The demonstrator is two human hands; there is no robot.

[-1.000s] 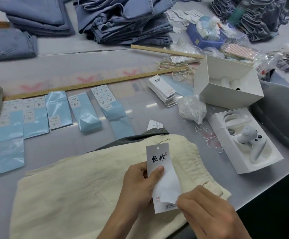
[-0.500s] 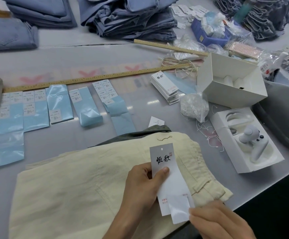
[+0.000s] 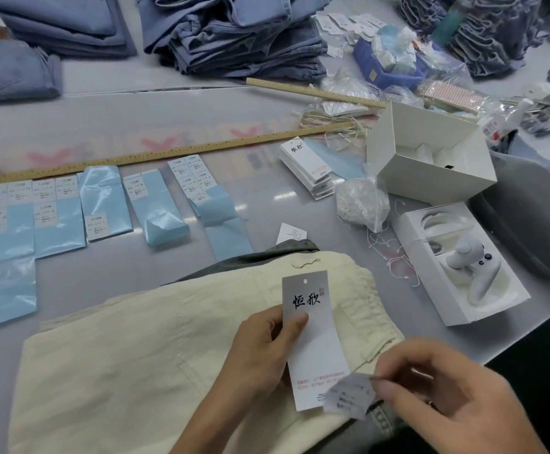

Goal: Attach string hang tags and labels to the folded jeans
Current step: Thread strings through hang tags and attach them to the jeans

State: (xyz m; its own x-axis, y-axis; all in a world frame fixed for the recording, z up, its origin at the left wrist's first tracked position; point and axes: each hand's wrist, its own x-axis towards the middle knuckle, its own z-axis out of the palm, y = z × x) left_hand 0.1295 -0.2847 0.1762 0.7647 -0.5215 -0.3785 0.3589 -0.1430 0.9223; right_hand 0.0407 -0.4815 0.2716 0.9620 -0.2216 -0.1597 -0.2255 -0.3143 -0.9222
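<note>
Left hand [image 3: 260, 352] grip: thumb across the face of a white hang tag [image 3: 313, 339], fingers curled behind it, so the tag is clamped upright above the folded cream trousers [image 3: 142, 365]. Right hand [image 3: 444, 398] grip: thumb and forefinger pinched together on a small sticker label [image 3: 349, 396], blurred, which sits at the tag's lower right corner; whether it touches the tag there cannot be told.

Trousers lie at the near edge of the grey surface [image 3: 109, 126], waistband toward the right, a darker garment [image 3: 250, 260] showing from under the far edge. The surface's near right edge runs diagonally just beyond the right hand.

Left and ahead: rows of blue backing sheets [image 3: 103, 198] with white size stickers, laid side by side below a long wooden ruler [image 3: 168, 152]. Bare surface lies between the sheets and the trousers, and a wider bare band beyond the ruler.

Right side is crowded: stack of hang tags [image 3: 306, 165], clear bag of strings [image 3: 362, 201], an open white box [image 3: 431, 155], a second white tray box [image 3: 460, 263] holding a white controller, close to the surface's edge. Loose strings lie between bag and tray.

Far edge: stacks of folded blue jeans [image 3: 240, 37], a second ruler [image 3: 313, 91], a blue bin [image 3: 388, 67].
</note>
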